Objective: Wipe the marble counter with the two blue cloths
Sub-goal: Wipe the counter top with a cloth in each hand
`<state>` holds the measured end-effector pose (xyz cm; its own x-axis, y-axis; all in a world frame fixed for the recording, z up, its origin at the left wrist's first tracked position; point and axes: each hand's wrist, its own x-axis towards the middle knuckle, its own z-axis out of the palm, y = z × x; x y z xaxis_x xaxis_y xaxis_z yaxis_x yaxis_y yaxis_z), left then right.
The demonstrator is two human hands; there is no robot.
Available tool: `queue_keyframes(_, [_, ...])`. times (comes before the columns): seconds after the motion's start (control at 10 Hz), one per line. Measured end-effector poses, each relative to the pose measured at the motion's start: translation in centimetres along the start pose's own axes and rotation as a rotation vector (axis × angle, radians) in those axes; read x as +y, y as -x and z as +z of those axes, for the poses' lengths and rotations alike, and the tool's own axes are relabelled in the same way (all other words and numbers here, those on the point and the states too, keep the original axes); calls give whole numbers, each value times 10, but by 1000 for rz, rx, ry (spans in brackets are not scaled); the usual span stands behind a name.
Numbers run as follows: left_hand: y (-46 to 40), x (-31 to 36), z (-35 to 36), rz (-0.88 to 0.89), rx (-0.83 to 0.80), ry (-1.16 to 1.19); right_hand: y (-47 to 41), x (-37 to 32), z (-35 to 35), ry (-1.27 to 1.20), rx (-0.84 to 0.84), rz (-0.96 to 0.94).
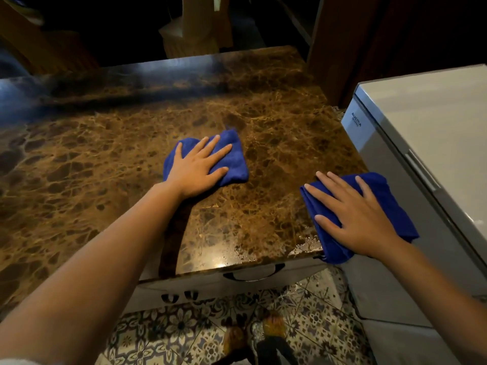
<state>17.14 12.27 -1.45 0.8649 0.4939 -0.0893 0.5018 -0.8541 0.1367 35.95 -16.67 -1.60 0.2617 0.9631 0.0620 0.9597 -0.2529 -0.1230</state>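
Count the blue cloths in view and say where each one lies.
2. One blue cloth lies mid-counter under the left hand; the other overhangs the counter's right front corner under the right hand.

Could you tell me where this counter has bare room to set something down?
The counter is bare left of the left cloth and behind both cloths. A narrower strip lies between them. The right cloth crowds the corner by the freezer.

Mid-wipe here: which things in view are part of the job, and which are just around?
Job:
marble counter
left cloth under left hand
right cloth under right hand, at the counter's right corner

Not involved:
white appliance beside the counter
drawer handle
patterned floor tiles
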Motion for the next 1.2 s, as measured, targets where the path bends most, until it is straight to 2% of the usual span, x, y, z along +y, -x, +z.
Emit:
queue_keyframes(0.2, [63,49,17,307,-12,28,0,1,2,16,0,-2])
queue_keyframes(0.3, [93,64,20,385,-27,56,0,1,2,12,3,2])
queue_keyframes(0.4, [117,76,24,415,-36,86,1,0,1,7,6,6])
queue_keyframes(0.8, [178,81,33,551,171,207,2,-2,-1,-9,-2,13])
queue_keyframes(0.9, [188,71,24,421,281,418,2,-2,0,-11,-6,10])
queue_keyframes(1.0, [181,47,12,196,413,562,2,-2,0,-19,-5,11])
queue_keyframes(1.1, [161,16,3,20,445,585,2,-2,-1,-26,-5,14])
queue_keyframes(1.2, [131,-4,7,-182,303,319,2,-2,-1,-22,-10,14])
